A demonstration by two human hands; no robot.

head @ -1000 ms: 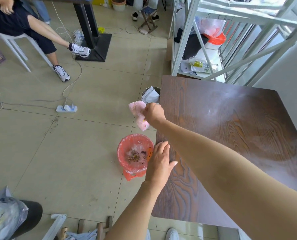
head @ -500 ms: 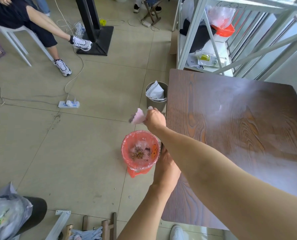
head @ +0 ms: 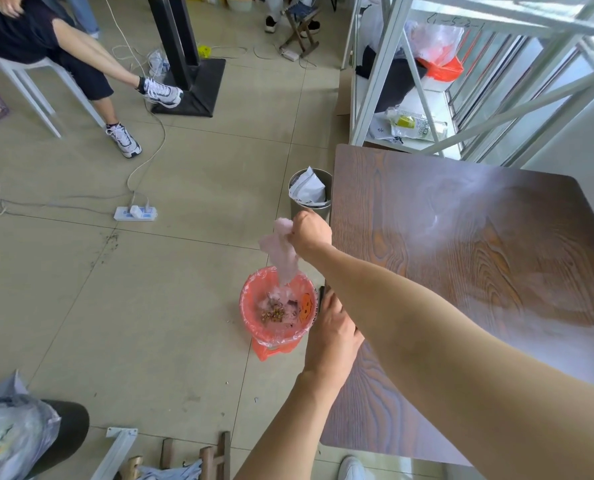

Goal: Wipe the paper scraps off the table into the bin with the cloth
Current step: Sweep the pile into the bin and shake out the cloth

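My right hand (head: 310, 237) is closed around a pink cloth (head: 281, 255) that hangs blurred over the bin. The bin (head: 254, 327), lined with a red plastic bag, stands on the floor beside the left edge of the dark wooden table (head: 462, 244); scraps and debris lie inside it. My left hand (head: 330, 332) rests at the table's left edge right beside the bin's rim, fingers curled over the edge. No scraps show on the tabletop.
A grey metal waste can (head: 309, 199) with white paper stands by the table's far left corner. A power strip (head: 135, 213) with cables lies on the floor. A seated person (head: 81, 60) is far left. White metal shelving (head: 410, 81) stands behind the table.
My right hand has dropped lower and the cloth now dangles down over the bin, blurred by motion. My left hand slid from flat on the table edge down beside the bin.
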